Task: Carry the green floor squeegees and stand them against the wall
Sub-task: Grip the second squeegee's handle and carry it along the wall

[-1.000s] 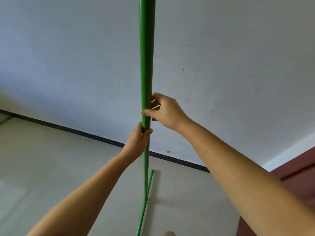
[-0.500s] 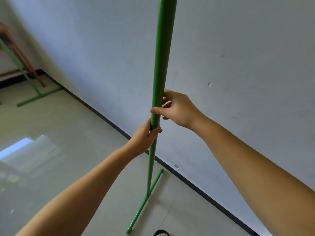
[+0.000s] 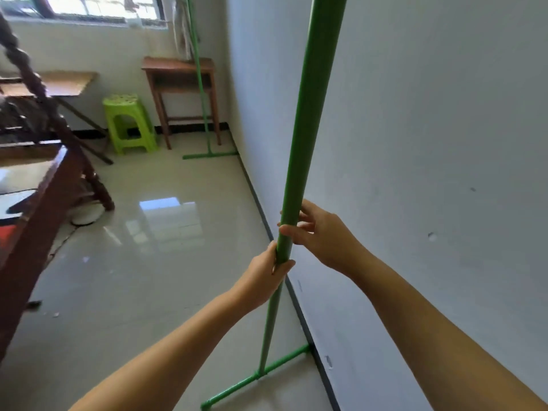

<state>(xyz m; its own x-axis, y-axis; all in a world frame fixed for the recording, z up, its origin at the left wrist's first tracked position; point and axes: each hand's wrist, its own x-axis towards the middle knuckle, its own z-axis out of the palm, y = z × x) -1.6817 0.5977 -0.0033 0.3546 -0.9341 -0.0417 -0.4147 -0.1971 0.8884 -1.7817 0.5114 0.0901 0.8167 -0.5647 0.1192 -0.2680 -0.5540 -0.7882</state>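
Head: squeegee handle [image 3: 299,149] within both hands' fingers [image 3: 289,231].

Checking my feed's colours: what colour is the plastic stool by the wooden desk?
Lime green stool, clearest in the head view.

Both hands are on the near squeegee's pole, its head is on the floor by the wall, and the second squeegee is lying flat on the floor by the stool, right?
Not quite. In the head view the second squeegee stands upright by the wooden table, not flat. Both the left hand and right hand do hold the near squeegee, head on the floor by the wall.
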